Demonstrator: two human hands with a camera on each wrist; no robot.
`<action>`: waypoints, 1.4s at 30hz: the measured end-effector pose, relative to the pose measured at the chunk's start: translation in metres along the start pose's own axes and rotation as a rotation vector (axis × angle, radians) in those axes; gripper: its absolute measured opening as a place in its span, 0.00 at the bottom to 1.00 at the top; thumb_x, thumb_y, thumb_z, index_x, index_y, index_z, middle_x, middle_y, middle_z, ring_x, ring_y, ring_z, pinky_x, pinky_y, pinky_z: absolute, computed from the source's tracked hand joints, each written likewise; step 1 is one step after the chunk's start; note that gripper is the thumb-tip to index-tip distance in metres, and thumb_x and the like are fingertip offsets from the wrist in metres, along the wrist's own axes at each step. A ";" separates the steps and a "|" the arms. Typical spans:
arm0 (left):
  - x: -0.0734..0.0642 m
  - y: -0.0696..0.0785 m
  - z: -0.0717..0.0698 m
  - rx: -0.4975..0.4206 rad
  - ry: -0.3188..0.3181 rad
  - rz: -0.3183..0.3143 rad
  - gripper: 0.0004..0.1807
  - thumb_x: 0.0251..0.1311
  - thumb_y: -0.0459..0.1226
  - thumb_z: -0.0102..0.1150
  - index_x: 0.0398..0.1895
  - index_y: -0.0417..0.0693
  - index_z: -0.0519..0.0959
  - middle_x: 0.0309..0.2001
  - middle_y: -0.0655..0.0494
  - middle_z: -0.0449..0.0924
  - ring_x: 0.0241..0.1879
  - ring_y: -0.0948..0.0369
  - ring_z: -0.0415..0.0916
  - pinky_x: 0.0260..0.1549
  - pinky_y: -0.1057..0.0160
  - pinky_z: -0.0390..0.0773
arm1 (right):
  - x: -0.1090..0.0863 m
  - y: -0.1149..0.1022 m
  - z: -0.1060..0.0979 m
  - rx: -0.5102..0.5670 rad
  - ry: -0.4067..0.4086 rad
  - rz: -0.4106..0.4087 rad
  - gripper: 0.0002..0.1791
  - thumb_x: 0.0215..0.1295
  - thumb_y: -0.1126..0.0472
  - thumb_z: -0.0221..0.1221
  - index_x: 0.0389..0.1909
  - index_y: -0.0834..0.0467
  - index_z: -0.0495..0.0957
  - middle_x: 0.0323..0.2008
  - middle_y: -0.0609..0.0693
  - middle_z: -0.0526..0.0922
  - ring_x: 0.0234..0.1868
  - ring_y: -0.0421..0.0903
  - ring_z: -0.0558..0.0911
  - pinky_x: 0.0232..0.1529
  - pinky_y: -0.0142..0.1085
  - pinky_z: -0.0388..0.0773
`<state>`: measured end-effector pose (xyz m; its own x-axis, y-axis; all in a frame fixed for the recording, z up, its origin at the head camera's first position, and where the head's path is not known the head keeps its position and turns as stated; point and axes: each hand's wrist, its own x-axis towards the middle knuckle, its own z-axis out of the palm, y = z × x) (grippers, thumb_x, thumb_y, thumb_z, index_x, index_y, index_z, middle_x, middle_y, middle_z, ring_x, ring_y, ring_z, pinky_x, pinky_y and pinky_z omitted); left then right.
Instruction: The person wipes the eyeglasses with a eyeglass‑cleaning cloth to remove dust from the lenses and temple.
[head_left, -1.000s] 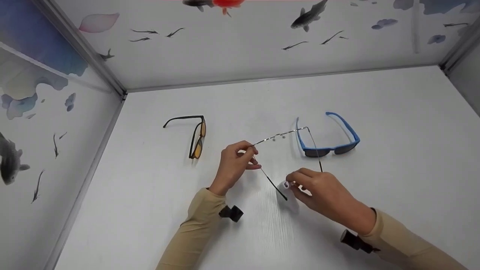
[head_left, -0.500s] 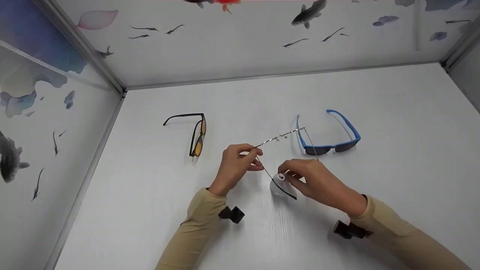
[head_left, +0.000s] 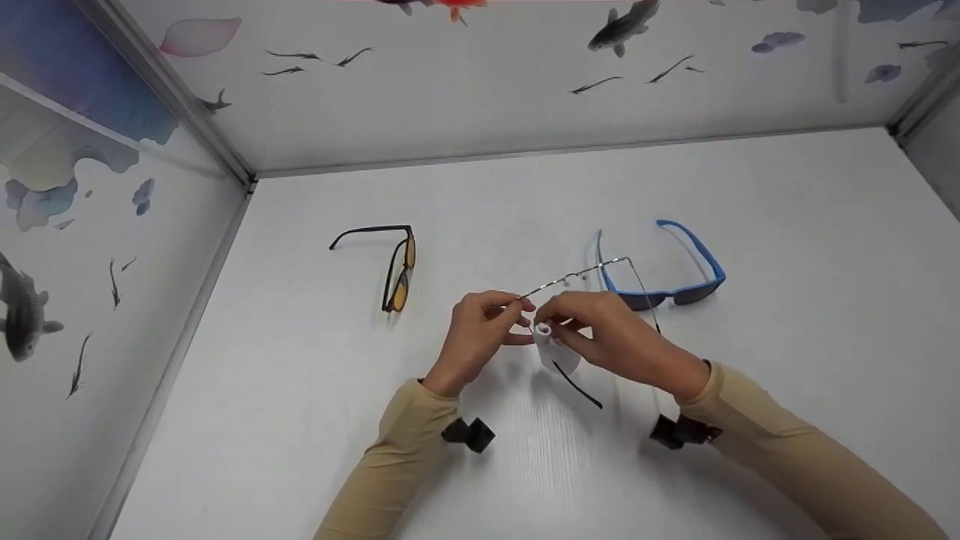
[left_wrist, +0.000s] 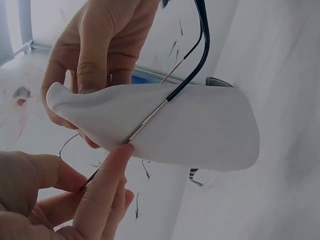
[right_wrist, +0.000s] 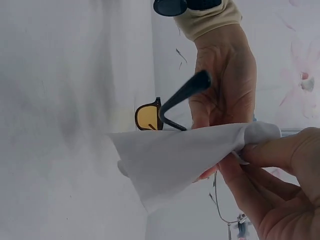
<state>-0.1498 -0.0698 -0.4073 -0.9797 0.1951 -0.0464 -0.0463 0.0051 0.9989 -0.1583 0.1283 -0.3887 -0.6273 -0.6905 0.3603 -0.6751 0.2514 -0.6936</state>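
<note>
My left hand (head_left: 472, 336) pinches thin metal-framed glasses (head_left: 556, 282) near one hinge corner, with their temples unfolded. In my right hand (head_left: 611, 330) is a white cloth (head_left: 561, 358), pinched at its top and hanging down in a fold. The left wrist view has the cloth (left_wrist: 205, 127) behind one temple, whose black tip (left_wrist: 200, 50) reaches past the cloth's edge. Both hands are close together, the right fingertips beside the left ones. From the right wrist, the cloth (right_wrist: 175, 155) hides most of the glasses and part of the left hand's fingers.
Blue-framed sunglasses (head_left: 711, 264) lie on the white table (head_left: 262, 390) at the right, partly behind the held glasses. Black-framed glasses with yellow lenses (head_left: 400, 294) lie at the left. Printed panels (head_left: 487, 97) with fish stand behind and at the left.
My right hand has moved left with the cloth, from near the temple tip to beside my left fingers. The left hand keeps its hold on the glasses and has barely moved.
</note>
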 end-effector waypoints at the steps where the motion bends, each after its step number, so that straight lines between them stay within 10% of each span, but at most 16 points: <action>1: 0.000 0.000 0.000 0.001 0.001 0.002 0.11 0.66 0.25 0.48 0.39 0.28 0.82 0.41 0.43 0.78 0.37 0.55 0.78 0.33 0.57 0.83 | 0.002 0.001 0.000 -0.007 0.001 -0.018 0.14 0.59 0.79 0.60 0.44 0.63 0.80 0.42 0.51 0.83 0.41 0.44 0.83 0.40 0.32 0.80; 17: 0.003 0.002 0.007 -0.160 -0.025 0.078 0.12 0.69 0.30 0.51 0.45 0.28 0.81 0.45 0.43 0.80 0.46 0.52 0.80 0.39 0.54 0.81 | 0.015 0.008 0.008 -0.040 0.263 -0.055 0.13 0.60 0.75 0.61 0.44 0.60 0.79 0.42 0.48 0.83 0.43 0.42 0.83 0.39 0.32 0.81; 42: 0.011 0.003 -0.007 -0.134 0.136 0.083 0.11 0.65 0.24 0.48 0.39 0.23 0.80 0.41 0.41 0.77 0.42 0.54 0.76 0.38 0.56 0.82 | -0.037 0.027 -0.009 -0.037 0.079 -0.124 0.21 0.50 0.84 0.61 0.44 0.62 0.79 0.40 0.50 0.82 0.39 0.43 0.81 0.42 0.28 0.77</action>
<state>-0.1626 -0.0746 -0.4045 -0.9981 0.0553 0.0271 0.0193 -0.1378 0.9903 -0.1567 0.1667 -0.4150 -0.5661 -0.6625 0.4905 -0.7619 0.1935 -0.6181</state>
